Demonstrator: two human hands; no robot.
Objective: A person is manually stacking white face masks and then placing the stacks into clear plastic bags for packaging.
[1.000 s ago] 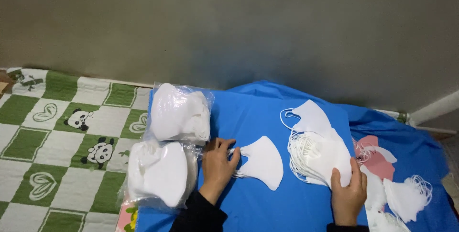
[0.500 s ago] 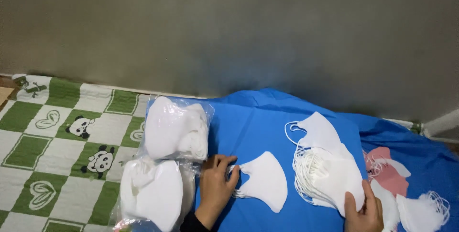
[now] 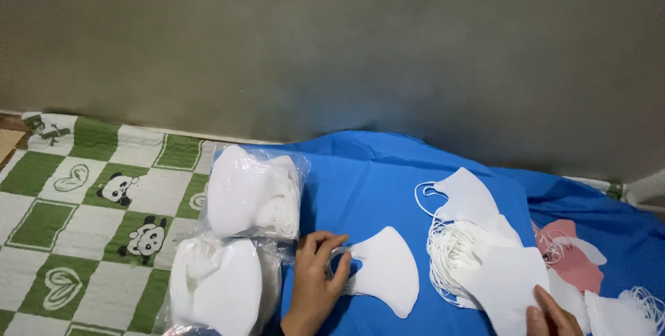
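A single white face mask (image 3: 388,269) lies flat on the blue cloth (image 3: 367,183). My left hand (image 3: 316,280) rests at its left end, fingers curled around the ear loop. A pile of several white masks (image 3: 485,260) with tangled loops sits to the right. My right hand (image 3: 551,316) shows only at the bottom edge and touches the lower corner of that pile; what its fingers do is partly cut off. Two clear plastic bags of white masks lie to the left, one further away (image 3: 253,194) and one nearer (image 3: 218,287).
A green and white checked mat with panda and heart prints (image 3: 83,218) covers the floor on the left. A grey wall (image 3: 346,45) stands behind. A pink patch (image 3: 575,253) shows on the blue cloth at right, with more loose white masks (image 3: 623,312) at the bottom right corner.
The view has tilted up, so everything sits lower in the frame. My left hand's fingers have curled onto the single mask's loop. My right hand has slid lower, mostly out of view.
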